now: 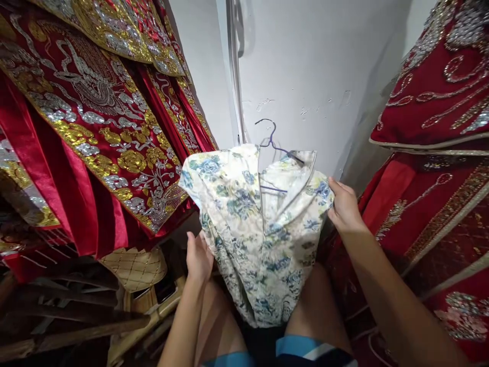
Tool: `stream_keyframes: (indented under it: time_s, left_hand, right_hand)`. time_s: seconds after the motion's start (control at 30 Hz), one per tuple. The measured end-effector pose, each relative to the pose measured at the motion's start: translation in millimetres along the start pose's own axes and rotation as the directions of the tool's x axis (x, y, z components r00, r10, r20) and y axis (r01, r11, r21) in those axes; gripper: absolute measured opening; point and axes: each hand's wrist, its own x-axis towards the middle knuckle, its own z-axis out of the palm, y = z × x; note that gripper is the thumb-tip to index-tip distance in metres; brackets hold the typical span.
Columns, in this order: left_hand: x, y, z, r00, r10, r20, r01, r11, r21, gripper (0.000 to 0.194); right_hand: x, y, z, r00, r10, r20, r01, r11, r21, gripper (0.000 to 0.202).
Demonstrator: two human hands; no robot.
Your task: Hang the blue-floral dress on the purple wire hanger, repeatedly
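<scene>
A short-sleeved floral blouse (244, 214), cream with blue and green flowers and an open V neckline, is spread out in front of me above my legs. Inside it sits a thin dark purple hanger (272, 136), its hook sticking up out of the neck. My right hand (345, 205) pinches the blouse's sleeve edge on the right, thumb on top. Lower down on the left side, my left hand (199, 256) touches the blouse's side edge with the thumb raised apart; its other fingers are partly hidden behind the fabric.
Red costumes (103, 117) with gold and silver sequins hang on the left. More red beaded garments (439, 107) are close on the right. A pale wall (305, 66) stands ahead. Wooden furniture (153, 316) and a quilted gold cloth (135, 267) are at lower left.
</scene>
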Motion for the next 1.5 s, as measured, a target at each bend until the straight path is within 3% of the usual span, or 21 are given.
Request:
stream_keyframes:
  time_s: [0.07, 0.17, 0.27, 0.37, 0.47, 0.53, 0.6, 0.63, 0.67, 0.73, 0.87, 0.93, 1.0, 1.03, 1.1, 1.13, 1.17, 1.23, 1.3, 1.37, 1.5]
  left_hand:
    - [-3.7, -7.4, 1.0, 0.998, -0.002, -0.057, 0.001, 1.0, -0.009, 0.056]
    - [-13.1, -20.8, -1.1, 0.978, -0.012, -0.207, 0.02, 0.999, 0.039, 0.05]
    - [-28.2, -37.7, -10.3, 0.95, -0.071, -0.306, 0.095, 0.993, 0.064, 0.051]
    - [-46.4, -56.8, -21.3, 0.959, -0.145, -0.245, 0.171, 0.981, 0.088, 0.057]
    - [-62.7, -69.5, -23.8, 0.959, -0.203, -0.196, 0.232, 0.964, 0.133, 0.064]
    - [-70.7, -70.1, -19.9, 0.963, -0.214, -0.163, 0.241, 0.954, 0.176, 0.064]
    - [-76.3, -64.8, -14.6, 0.967, -0.218, -0.129, 0.243, 0.942, 0.232, 0.062]
    - [-78.5, -60.9, -12.2, 0.968, -0.216, -0.129, 0.243, 0.935, 0.259, 0.063]
    - [-80.7, -57.0, -10.3, 0.968, -0.212, -0.132, 0.242, 0.929, 0.28, 0.063]
    - [-84.7, -50.5, -8.1, 0.969, -0.215, -0.123, 0.242, 0.925, 0.292, 0.064]
    - [-90.4, -46.6, -8.4, 0.975, -0.199, -0.096, 0.218, 0.938, 0.268, 0.061]
    - [-89.8, -46.8, -11.1, 0.976, -0.156, -0.149, 0.193, 0.939, 0.285, 0.058]
    - [-87.1, -46.5, -15.7, 0.973, -0.032, -0.23, 0.113, 0.931, 0.347, 0.058]
    - [-85.6, -46.3, -18.2, 0.957, 0.089, -0.277, 0.032, 0.915, 0.403, 0.059]
    - [-84.0, -46.7, -21.5, 0.872, 0.386, -0.302, -0.165, 0.812, 0.56, 0.06]
    - [-84.3, -47.8, -21.3, 0.826, 0.503, -0.254, -0.254, 0.734, 0.629, 0.057]
    - [-85.5, -49.7, -19.1, 0.807, 0.565, -0.169, -0.323, 0.664, 0.674, 0.053]
    - [-90.1, -55.8, -9.3, 0.858, 0.51, 0.055, -0.402, 0.601, 0.691, 0.038]
    - [-95.4, -63.8, 5.3, 0.913, 0.351, 0.208, -0.396, 0.641, 0.658, 0.025]
    - [-99.0, -71.0, 19.3, 0.941, 0.236, 0.242, -0.338, 0.688, 0.642, 0.014]
    - [-97.3, -76.8, 32.4, 0.941, 0.186, 0.283, -0.33, 0.69, 0.644, 0.013]
  right_hand:
    - [3.8, -0.7, 15.5, 1.0, 0.007, 0.004, -0.007, 1.0, 0.007, 0.037]
    - [-5.9, -0.6, 34.2, 0.991, 0.017, 0.131, -0.008, 0.998, -0.065, 0.04]
    - [-22.2, 3.9, 31.4, 0.973, 0.03, 0.23, -0.002, 0.993, -0.122, 0.041]
    - [-44.3, 18.6, 9.3, 0.995, -0.089, 0.039, 0.094, 0.979, -0.18, 0.042]
    - [-87.4, 45.2, -13.6, 0.941, -0.255, -0.221, 0.173, 0.927, -0.333, 0.053]
    - [-128.0, 64.6, -19.8, 0.95, -0.174, -0.258, 0.07, 0.926, -0.37, 0.041]
    - [-167.8, 79.1, -15.3, 0.983, 0.176, -0.056, -0.185, 0.937, -0.297, 0.033]
    - [-183.8, 83.1, -9.5, 0.926, 0.357, 0.126, -0.311, 0.906, -0.286, 0.04]
    - [-195.8, 84.8, -2.0, 0.871, 0.438, 0.224, -0.367, 0.881, -0.298, 0.044]
    - [-206.8, 82.8, 14.5, 0.795, 0.493, 0.354, -0.378, 0.859, -0.346, 0.047]
    - [-198.0, 75.7, 34.5, 0.78, 0.445, 0.44, -0.298, 0.882, -0.365, 0.045]
    - [-194.4, 76.2, 34.7, 0.781, 0.426, 0.457, -0.288, 0.894, -0.342, 0.043]
    - [-196.0, 77.6, 30.9, 0.8, 0.412, 0.436, -0.28, 0.899, -0.336, 0.043]
    - [-198.1, 77.8, 28.4, 0.81, 0.412, 0.418, -0.283, 0.898, -0.337, 0.043]
    - [-202.4, 76.9, 24.6, 0.825, 0.42, 0.379, -0.297, 0.891, -0.342, 0.042]
    - [-204.0, 75.7, 23.8, 0.827, 0.426, 0.366, -0.302, 0.887, -0.349, 0.041]
    - [-205.1, 74.3, 23.8, 0.825, 0.432, 0.364, -0.304, 0.882, -0.359, 0.04]
    - [-206.0, 71.0, 26.0, 0.816, 0.435, 0.381, -0.297, 0.88, -0.37, 0.038]
    - [-206.3, 67.7, 29.2, 0.809, 0.427, 0.404, -0.292, 0.888, -0.354, 0.036]
    - [-205.5, 64.6, 31.5, 0.806, 0.424, 0.414, -0.299, 0.894, -0.335, 0.035]
    - [-187.9, 54.5, 36.0, 0.776, 0.479, 0.411, -0.347, 0.868, -0.356, 0.033]
